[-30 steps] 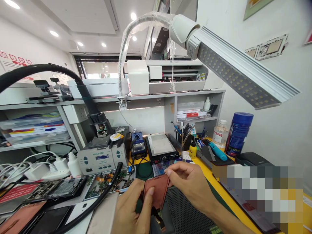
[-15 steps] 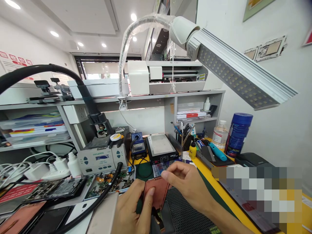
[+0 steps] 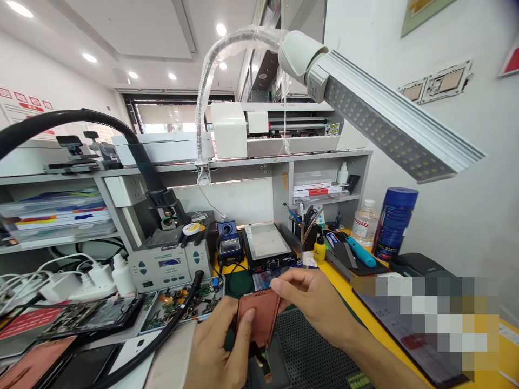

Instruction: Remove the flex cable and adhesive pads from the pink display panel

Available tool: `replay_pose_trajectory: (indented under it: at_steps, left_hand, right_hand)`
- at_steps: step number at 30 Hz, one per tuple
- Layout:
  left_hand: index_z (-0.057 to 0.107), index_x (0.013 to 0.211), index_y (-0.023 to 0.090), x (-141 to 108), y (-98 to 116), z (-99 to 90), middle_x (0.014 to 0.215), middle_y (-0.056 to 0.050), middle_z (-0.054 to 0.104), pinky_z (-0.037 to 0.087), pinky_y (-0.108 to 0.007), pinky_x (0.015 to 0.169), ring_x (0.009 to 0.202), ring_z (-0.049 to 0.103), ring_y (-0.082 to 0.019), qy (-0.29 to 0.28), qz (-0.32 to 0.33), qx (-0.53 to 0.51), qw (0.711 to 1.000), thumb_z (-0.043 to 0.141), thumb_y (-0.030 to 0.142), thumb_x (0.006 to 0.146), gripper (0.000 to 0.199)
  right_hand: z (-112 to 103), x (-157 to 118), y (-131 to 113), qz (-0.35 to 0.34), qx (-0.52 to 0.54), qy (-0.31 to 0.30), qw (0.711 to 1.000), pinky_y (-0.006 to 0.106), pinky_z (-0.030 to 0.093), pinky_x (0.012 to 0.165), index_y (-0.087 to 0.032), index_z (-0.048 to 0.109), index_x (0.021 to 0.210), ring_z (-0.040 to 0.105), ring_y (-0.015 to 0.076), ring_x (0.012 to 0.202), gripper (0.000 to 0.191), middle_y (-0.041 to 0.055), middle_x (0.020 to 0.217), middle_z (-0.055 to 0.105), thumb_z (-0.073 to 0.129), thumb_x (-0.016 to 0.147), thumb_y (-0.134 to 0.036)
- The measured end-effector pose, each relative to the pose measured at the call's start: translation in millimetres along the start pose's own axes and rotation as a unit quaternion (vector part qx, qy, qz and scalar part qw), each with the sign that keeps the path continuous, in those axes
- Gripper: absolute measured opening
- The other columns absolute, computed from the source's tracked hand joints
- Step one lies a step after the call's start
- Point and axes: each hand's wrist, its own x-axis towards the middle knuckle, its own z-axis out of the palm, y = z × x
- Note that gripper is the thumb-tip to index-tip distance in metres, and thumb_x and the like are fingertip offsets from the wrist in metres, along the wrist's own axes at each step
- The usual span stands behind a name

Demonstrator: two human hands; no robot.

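Your left hand point(image 3: 221, 340) grips the panel point(image 3: 261, 310); your right hand point(image 3: 310, 300) narrows at its upper corner, hold unclear. Judged light, fragile: grasp edges.

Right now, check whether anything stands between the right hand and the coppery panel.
Nothing visible does: the right hand is right at the upper right corner of the coppery panel, which the left hand holds.

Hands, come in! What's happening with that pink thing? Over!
Left hand gripping pink panel. Right hand at its top right corner. Black hose off to the left, apart from both hands.
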Motion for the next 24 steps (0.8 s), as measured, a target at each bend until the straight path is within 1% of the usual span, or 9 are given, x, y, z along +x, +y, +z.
replay_pose_trajectory:
  at_steps: [4, 9, 15, 24]
  left_hand:
    - [0.056, 0.089, 0.021, 1.1, 0.0, -0.3, 0.078, 0.002, 0.057, 0.045, -0.016, 0.066, 0.068, 0.056, -0.009, 0.002, 0.009, 0.002, 1.000, 0.053, 0.012, 0.098, 0.013]
    - [0.055, 0.088, 0.021, 0.4, -0.6, -0.4, 0.077, 0.002, 0.055, 0.045, -0.016, 0.066, 0.068, 0.055, -0.010, 0.006, 0.017, 0.011, 1.000, 0.053, 0.011, 0.097, 0.014]
    - [0.053, 0.085, 0.020, -1.0, -1.9, 0.1, 0.075, 0.002, 0.054, 0.044, -0.018, 0.064, 0.066, 0.053, -0.010, -0.001, 0.028, 0.019, 0.999, 0.053, 0.010, 0.097, 0.015]
    - [0.054, 0.087, 0.020, -2.5, -2.1, -0.5, 0.076, 0.002, 0.054, 0.044, -0.017, 0.065, 0.067, 0.054, -0.009, -0.011, 0.025, 0.013, 1.000, 0.053, 0.010, 0.098, 0.014]
  right_hand:
    - [1.1, 0.3, -0.4, 0.002, -0.008, 0.011, 1.000, 0.024, 0.054, 0.067, -0.016, 0.074, 0.076, 0.065, 0.0161, 0.068, 0.031, 0.0019, 0.070, 0.070, 0.071, 0.089, -0.044]
    - [2.5, -0.2, 0.1, -0.002, -0.009, 0.016, 1.000, 0.026, 0.054, 0.066, -0.016, 0.072, 0.073, 0.065, 0.0166, 0.066, 0.033, 0.0027, 0.068, 0.069, 0.070, 0.087, -0.046]
    - [2.3, -1.7, 1.8, -0.005, -0.025, 0.026, 0.999, 0.026, 0.050, 0.063, -0.015, 0.070, 0.073, 0.062, 0.0155, 0.063, 0.028, 0.0027, 0.066, 0.068, 0.072, 0.083, -0.041]
    - [1.5, -0.2, 0.4, 0.003, -0.029, 0.028, 0.999, 0.027, 0.052, 0.063, -0.015, 0.071, 0.073, 0.064, 0.0168, 0.064, 0.021, 0.0032, 0.066, 0.069, 0.070, 0.082, -0.035]
